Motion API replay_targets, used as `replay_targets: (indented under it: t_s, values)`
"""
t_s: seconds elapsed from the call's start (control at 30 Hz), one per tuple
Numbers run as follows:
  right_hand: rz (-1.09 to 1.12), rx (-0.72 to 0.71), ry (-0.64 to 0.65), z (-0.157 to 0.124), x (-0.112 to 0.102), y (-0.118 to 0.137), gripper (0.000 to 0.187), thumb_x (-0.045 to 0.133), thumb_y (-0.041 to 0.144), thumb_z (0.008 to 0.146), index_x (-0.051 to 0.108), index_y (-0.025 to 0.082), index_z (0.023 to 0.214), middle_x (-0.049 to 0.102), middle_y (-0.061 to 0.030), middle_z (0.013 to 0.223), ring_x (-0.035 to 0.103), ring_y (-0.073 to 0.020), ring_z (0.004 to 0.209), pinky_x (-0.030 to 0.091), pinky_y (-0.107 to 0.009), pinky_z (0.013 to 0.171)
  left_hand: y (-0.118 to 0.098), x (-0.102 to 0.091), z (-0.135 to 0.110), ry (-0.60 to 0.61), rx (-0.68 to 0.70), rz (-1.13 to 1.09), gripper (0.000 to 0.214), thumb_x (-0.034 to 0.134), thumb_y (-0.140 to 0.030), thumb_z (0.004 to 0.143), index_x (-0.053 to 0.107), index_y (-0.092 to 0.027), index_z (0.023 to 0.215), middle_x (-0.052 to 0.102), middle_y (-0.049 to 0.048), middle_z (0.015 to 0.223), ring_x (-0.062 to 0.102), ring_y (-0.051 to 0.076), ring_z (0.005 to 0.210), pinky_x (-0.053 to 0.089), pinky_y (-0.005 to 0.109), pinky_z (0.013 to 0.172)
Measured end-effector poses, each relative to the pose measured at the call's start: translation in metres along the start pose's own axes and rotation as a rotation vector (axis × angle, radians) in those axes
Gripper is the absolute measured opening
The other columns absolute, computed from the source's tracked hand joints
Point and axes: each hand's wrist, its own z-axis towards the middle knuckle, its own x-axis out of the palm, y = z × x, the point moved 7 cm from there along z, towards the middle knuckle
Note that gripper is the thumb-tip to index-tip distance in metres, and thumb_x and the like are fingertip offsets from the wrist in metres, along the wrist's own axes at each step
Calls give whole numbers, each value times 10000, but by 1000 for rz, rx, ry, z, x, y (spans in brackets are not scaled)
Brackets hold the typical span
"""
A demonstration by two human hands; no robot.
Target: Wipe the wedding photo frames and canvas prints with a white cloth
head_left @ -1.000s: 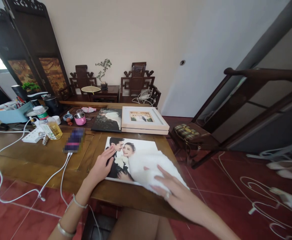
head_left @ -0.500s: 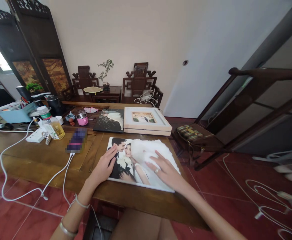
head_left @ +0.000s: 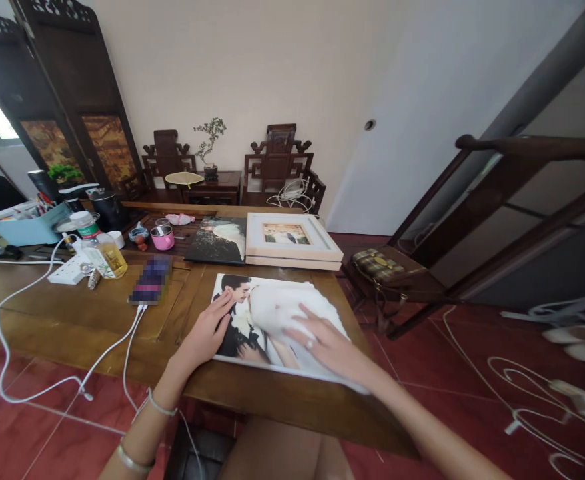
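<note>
A photo panel [head_left: 249, 333] with a picture of a couple lies flat near the table's front edge. White fluffy cloth [head_left: 279, 303] covers much of its upper middle and right, hiding part of the picture. My left hand [head_left: 211, 332] rests flat at the panel's left edge, its fingers stretched across the pictured dark suit. With fingers spread, my right hand [head_left: 325, 343] lies on top of the cloth, a ring on one finger. Neither hand is closed around anything.
Behind the panel sit a dark photo panel [head_left: 219, 243] and a white-framed photo [head_left: 317, 247]. Leftward on the table [head_left: 47, 313] are a phone [head_left: 151, 280] with cables, an oil-coloured bottle [head_left: 107, 257] and a pink cup [head_left: 163, 237]. A wooden chair [head_left: 417, 273] stands at right.
My right hand has slid slightly left with the white cloth, which now covers the pictured woman's face. My left hand stays at the panel's left side.
</note>
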Motion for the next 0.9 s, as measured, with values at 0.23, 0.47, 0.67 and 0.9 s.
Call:
replay_targets:
  t_s: [0.23, 0.47, 0.67, 0.9]
  values:
    - [2, -24, -129, 66, -16, -9, 498, 361, 539, 878, 596, 216, 1176, 497, -30, 1346, 206, -296, 1357, 163, -496, 1100, 3, 2, 0, 30, -20, -28, 430, 345, -190, 919, 420, -212, 1342, 349, 42, 1447, 292, 168, 1351, 250, 403, 1129]
    - [17, 58, -127, -7, 11, -2, 453, 419, 502, 853, 611, 217, 1148, 541, -43, 1301, 221, -286, 1353, 232, -507, 1091, 2, 0, 0, -7, -17, -24, 421, 364, -189, 911, 446, -225, 1323, 377, 40, 1431, 328, 182, 1335, 276, 424, 1118]
    - [28, -126, -34, -77, 35, 35, 327, 476, 465, 846, 657, 270, 1036, 480, -34, 1356, 272, -285, 1332, 342, -479, 1045, 2, 0, 1, -8, -20, -10, 429, 368, -187, 905, 441, -204, 1327, 375, 55, 1429, 341, 190, 1328, 293, 426, 1111]
    - [19, -14, -41, -5, 15, 19, 428, 412, 497, 866, 626, 229, 1122, 558, -49, 1282, 267, -295, 1336, 278, -509, 1064, 2, -1, 1, 0, -2, -6, 433, 367, -184, 905, 437, -221, 1330, 375, 39, 1431, 335, 181, 1332, 285, 418, 1118]
